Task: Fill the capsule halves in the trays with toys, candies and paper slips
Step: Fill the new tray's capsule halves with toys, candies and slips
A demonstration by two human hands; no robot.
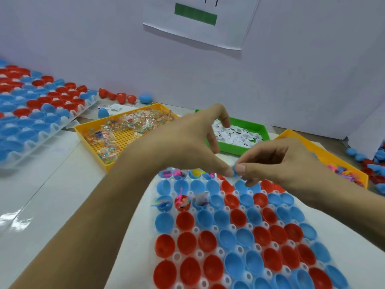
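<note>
Capsule halves (186, 244): light, stiff, slick — take by rim, below fingers.
Left hand (193, 142): thumb touching small blue piece (235, 171), probably — blurred.
Right hand (277, 161): pinching it.

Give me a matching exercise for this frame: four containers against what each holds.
Things:
1. green tray
2. yellow tray on the left
3. white tray under the hands
4. yellow tray on the right

Contents:
A. clear packets of coloured candies
B. red and blue capsule halves, most empty
C. white paper slips
D. small pink and blue toys

Pairs: 1-C, 2-A, 3-B, 4-D
</note>
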